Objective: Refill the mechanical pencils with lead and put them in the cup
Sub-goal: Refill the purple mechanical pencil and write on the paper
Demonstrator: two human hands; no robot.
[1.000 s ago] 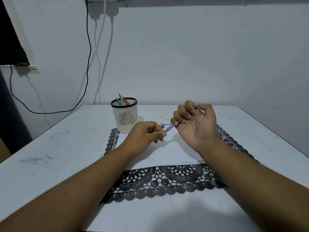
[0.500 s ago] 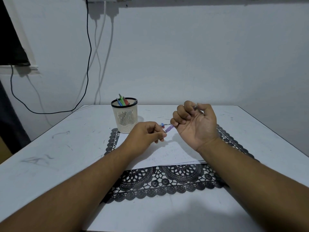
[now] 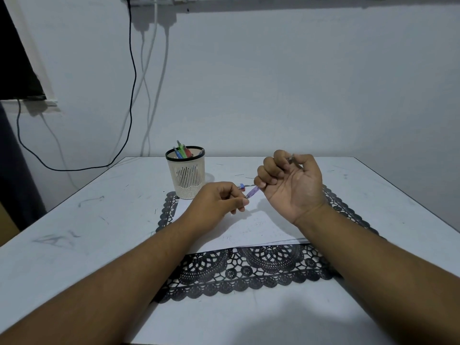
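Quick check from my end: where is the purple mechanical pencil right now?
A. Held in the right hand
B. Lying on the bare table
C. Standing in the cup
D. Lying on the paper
A. The right hand curls its fingers round the purple mechanical pencil, raised above the paper.

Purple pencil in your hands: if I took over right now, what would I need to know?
Right hand grips the purple pencil, tip end up by the thumb.
Left hand pinches at its lower end; whether it holds a lead is too small to tell.
The cup already holds several pencils.
A small lead case lies on the paper.
Left: finish this refill, then put the pencil in the cup.
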